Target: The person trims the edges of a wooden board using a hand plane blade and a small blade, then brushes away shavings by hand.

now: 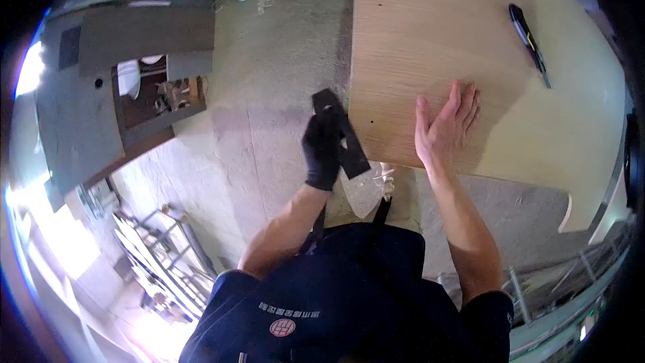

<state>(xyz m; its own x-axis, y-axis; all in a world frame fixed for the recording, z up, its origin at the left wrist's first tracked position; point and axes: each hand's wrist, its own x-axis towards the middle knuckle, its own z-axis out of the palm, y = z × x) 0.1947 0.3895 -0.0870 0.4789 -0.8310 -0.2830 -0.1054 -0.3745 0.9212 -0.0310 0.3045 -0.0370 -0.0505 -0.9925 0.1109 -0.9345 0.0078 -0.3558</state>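
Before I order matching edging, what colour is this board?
The board is light tan, wood-grained; see the head view.

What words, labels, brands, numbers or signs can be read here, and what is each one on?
Chest of the dark shirt, upside down: a line of pale characters that seems to end "全屋定制"; its first characters are too blurred to read.
Round red emblem beside that line: too small to read.
Utility knife, dark plate and wooden panel: no readable text.

A utility knife [530, 44] lies on the pale panel [416, 47].
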